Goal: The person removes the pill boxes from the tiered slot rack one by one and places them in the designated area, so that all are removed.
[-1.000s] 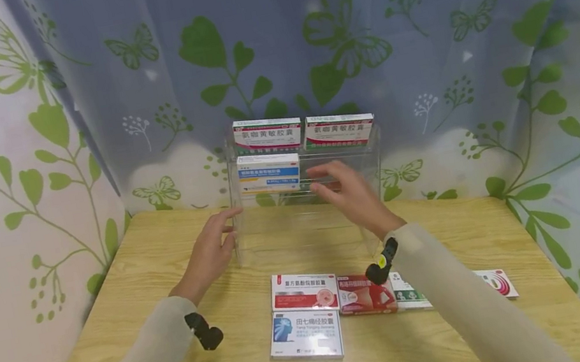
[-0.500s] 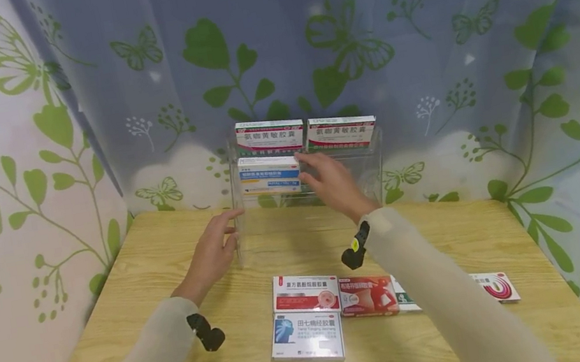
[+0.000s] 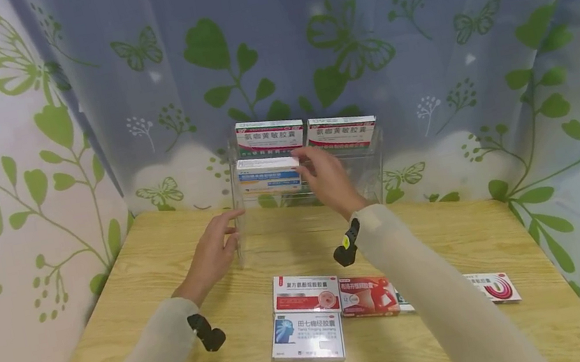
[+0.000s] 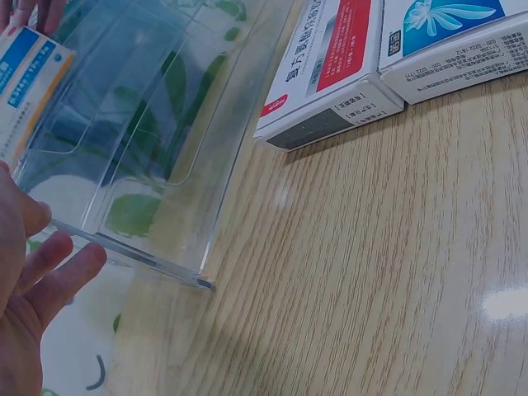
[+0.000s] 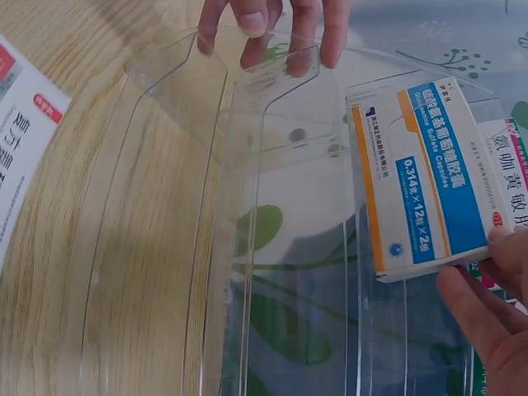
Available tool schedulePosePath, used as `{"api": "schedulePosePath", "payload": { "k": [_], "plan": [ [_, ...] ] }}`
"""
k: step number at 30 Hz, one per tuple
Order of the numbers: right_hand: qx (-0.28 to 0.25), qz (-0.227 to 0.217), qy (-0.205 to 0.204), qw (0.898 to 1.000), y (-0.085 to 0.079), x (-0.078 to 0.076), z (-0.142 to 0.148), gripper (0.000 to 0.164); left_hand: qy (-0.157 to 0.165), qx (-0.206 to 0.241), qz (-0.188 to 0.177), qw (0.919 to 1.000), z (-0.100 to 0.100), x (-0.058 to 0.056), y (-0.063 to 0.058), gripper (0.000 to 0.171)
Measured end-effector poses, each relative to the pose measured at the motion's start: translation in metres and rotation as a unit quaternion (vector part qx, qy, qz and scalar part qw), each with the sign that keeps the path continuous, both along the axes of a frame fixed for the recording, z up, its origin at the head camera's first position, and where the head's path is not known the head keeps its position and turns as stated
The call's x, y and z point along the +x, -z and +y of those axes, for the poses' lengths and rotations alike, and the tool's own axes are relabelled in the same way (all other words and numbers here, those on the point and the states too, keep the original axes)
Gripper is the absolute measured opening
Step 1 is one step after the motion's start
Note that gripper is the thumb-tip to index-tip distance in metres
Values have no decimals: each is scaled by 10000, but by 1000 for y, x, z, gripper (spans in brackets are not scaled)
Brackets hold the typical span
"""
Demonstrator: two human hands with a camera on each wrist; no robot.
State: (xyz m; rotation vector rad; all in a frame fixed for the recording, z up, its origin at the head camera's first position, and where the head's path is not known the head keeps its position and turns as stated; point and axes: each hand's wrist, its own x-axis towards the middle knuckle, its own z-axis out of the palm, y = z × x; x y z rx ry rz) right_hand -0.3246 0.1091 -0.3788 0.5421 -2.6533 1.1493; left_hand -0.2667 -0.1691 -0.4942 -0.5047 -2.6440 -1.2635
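While the wooden table [image 3: 143, 271] bears a clear tiered rack [image 4: 140, 157], the left hand [image 3: 211, 250] rests against the rack's left side, fingers spread. The right hand [image 3: 327, 181] pinches the right end of a blue-and-white box [image 5: 437, 181], at the left just below the top tier.

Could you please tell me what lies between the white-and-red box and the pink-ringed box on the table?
In the head view, the red box lies there, then a white-and-green box partly hidden by the right sleeve, which covers the rest.
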Motion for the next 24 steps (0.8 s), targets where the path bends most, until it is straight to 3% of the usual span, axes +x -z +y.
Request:
{"api": "schedulePosePath", "payload": {
  "k": [5,12,17,24],
  "plan": [
    [-294,432,139,9985,-8,6,8,34,19,33,-2,10000,0,1,0,53],
    [-927,450,113,9946,-23,26,43,35,-3,-1,-1,10000,0,2,-2,54],
    [-683,130,-8,9976,-27,47,77,35,-9,-35,26,10000,0,3,-2,54],
    [-11,-487,-246,9985,-5,84,125,39,-5,-92,21,10000,0,3,-1,52]
  ]
}}
